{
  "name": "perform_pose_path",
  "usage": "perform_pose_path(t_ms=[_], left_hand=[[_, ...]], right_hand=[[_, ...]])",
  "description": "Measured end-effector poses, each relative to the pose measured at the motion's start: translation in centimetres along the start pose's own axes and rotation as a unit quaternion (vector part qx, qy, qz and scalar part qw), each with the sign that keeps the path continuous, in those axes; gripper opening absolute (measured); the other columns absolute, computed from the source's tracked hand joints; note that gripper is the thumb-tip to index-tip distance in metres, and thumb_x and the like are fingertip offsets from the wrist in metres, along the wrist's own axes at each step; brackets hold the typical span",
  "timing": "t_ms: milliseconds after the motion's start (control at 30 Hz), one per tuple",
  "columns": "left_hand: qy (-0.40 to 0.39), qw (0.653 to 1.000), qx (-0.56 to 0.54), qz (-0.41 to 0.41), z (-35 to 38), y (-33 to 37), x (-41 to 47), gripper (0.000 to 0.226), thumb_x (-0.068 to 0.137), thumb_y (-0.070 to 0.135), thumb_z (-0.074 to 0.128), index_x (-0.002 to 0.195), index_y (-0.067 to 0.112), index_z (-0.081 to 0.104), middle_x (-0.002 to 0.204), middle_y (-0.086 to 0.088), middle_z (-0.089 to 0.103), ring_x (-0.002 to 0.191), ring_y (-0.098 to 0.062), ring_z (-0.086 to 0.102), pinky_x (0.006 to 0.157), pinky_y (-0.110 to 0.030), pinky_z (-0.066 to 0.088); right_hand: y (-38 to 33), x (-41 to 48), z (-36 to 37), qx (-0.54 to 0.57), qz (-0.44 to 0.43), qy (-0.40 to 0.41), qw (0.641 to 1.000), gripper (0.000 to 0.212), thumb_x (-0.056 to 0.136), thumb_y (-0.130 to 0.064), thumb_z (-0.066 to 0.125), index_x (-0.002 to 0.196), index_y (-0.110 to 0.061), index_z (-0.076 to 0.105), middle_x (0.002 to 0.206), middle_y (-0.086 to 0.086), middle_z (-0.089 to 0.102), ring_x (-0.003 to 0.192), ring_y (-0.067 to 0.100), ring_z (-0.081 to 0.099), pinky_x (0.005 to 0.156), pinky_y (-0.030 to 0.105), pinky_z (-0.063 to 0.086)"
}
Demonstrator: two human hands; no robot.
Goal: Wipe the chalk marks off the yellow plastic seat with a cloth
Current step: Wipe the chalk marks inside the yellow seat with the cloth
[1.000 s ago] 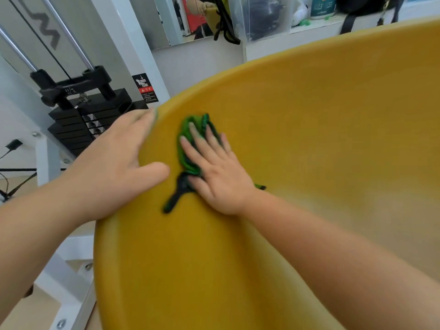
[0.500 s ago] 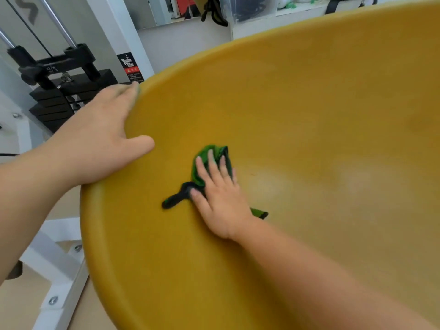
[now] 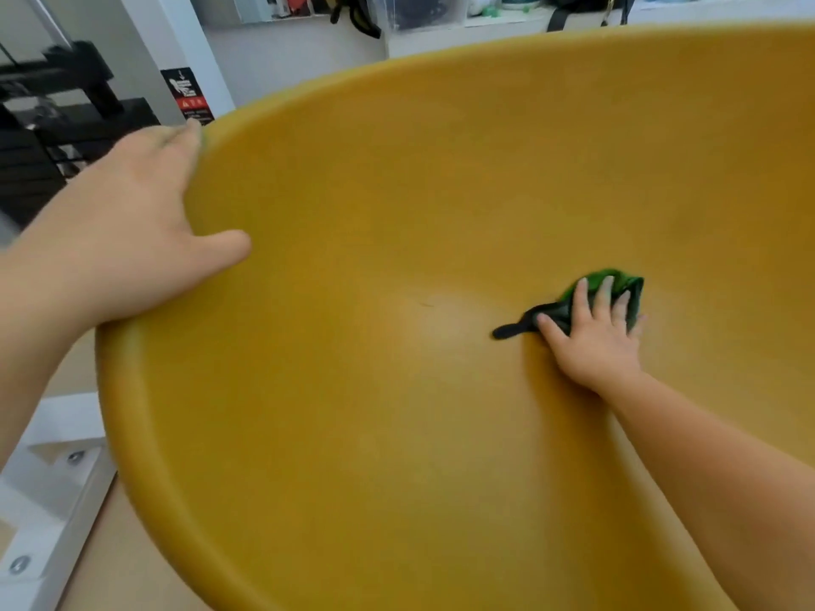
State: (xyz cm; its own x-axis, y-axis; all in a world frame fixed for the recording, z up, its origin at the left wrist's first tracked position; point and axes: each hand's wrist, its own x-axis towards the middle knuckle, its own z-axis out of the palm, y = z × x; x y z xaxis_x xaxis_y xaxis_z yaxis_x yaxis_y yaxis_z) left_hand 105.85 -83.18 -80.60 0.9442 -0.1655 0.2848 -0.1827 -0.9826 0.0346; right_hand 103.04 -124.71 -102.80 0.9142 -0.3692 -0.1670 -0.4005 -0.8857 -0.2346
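The seat (image 3: pixel 397 434) is smooth yellow plastic with a soft sheen. The cloth (image 3: pixel 617 282) is green, soft fabric. The frame (image 3: pixel 53 491) looks white-painted, with shiny bolts.

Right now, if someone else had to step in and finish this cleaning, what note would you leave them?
Left hand: open, resting on the edge of the yellow seat, thumb on the inner side, steadying it.
Right hand: flat, straight fingers pressing the green cloth onto the seat's inner surface, right of the middle.
Done: no clear chalk lines show on the visible surface.
Left: a pale patch just left of the cloth could be chalk haze or glare; I cannot tell. Wipe it, then check the rest.
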Motion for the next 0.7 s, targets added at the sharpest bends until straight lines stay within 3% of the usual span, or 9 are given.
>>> perform_pose_path(t_ms=[67, 167, 300, 400, 500, 600, 700], left_hand=[[0.007, 0.995, -0.097, -0.013, -0.1, -0.3, -0.1, 0.081, 0.090, 0.046, 0.055, 0.157, 0.024, 0.015, 0.160, -0.001, 0.026, 0.145, -0.024, 0.025, 0.114, -0.045, 0.024], [0.042, 0.963, -0.261, -0.050, -0.3, -0.5, -0.9, 0.061, 0.097, 0.033, 0.037, 0.156, 0.032, 0.021, 0.159, 0.011, 0.028, 0.143, -0.008, 0.025, 0.108, -0.029, 0.020], [0.033, 0.941, -0.335, -0.042, -1.1, 0.0, -1.4, 0.067, 0.091, 0.036, 0.029, 0.156, 0.018, 0.025, 0.159, 0.005, 0.030, 0.139, 0.002, 0.025, 0.109, -0.014, 0.020], [0.001, 0.922, -0.386, -0.033, -1.2, -0.5, -1.3, 0.069, 0.090, 0.036, 0.027, 0.155, 0.013, 0.023, 0.154, 0.007, 0.031, 0.141, -0.002, 0.028, 0.118, -0.028, 0.022], [0.007, 0.855, -0.509, -0.101, -1.3, -0.6, -1.7, 0.065, 0.092, 0.029, 0.028, 0.154, 0.010, 0.023, 0.155, -0.003, 0.034, 0.139, -0.009, 0.037, 0.116, -0.038, 0.032], [0.029, 0.796, -0.568, -0.208, -1.7, -0.4, -2.5, 0.059, 0.095, 0.031, 0.028, 0.150, 0.012, 0.035, 0.147, -0.006, 0.046, 0.131, -0.011, 0.048, 0.111, -0.037, 0.039], [0.002, 0.729, -0.600, -0.329, -1.7, -1.4, -6.0, 0.054, 0.097, 0.043, 0.027, 0.129, 0.016, 0.061, 0.118, -0.004, 0.068, 0.111, -0.017, 0.063, 0.098, -0.044, 0.049]], right_hand=[[-6.1, -2.5, 2.3, 0.026, -0.114, -0.006, 0.993, 0.085, 0.095, -0.077, 0.009, 0.165, -0.030, -0.004, 0.172, 0.004, -0.017, 0.158, 0.032, -0.017, 0.127, 0.057, -0.004], [-15.6, -8.1, 3.8, 0.115, -0.314, -0.054, 0.941, 0.075, 0.098, -0.068, 0.007, 0.164, -0.035, -0.002, 0.170, -0.008, -0.017, 0.156, 0.021, -0.023, 0.128, 0.044, -0.010], [-19.1, -13.3, 2.1, 0.268, -0.407, -0.141, 0.862, 0.059, 0.103, -0.063, 0.011, 0.159, -0.048, 0.000, 0.168, -0.024, -0.016, 0.154, 0.006, -0.026, 0.126, 0.039, -0.017], [-18.3, -18.7, 1.1, 0.292, -0.432, -0.216, 0.825, 0.058, 0.103, -0.066, 0.008, 0.159, -0.053, 0.002, 0.168, -0.028, -0.014, 0.156, 0.008, -0.020, 0.127, 0.039, -0.015], [-17.0, -23.8, -0.1, 0.294, -0.450, -0.255, 0.804, 0.059, 0.106, -0.062, 0.008, 0.163, -0.045, 0.002, 0.172, -0.019, -0.007, 0.160, 0.016, -0.009, 0.128, 0.044, -0.008], [-16.6, -28.1, -1.3, 0.259, -0.488, -0.191, 0.811, 0.059, 0.110, -0.053, 0.016, 0.165, -0.033, 0.010, 0.174, -0.006, 0.005, 0.160, 0.027, 0.008, 0.128, 0.050, 0.003], [-19.0, -32.3, -1.5, 0.151, -0.511, -0.075, 0.843, 0.064, 0.107, -0.046, 0.033, 0.165, -0.024, 0.015, 0.172, -0.003, 0.013, 0.153, 0.036, 0.026, 0.126, 0.052, 0.009]])
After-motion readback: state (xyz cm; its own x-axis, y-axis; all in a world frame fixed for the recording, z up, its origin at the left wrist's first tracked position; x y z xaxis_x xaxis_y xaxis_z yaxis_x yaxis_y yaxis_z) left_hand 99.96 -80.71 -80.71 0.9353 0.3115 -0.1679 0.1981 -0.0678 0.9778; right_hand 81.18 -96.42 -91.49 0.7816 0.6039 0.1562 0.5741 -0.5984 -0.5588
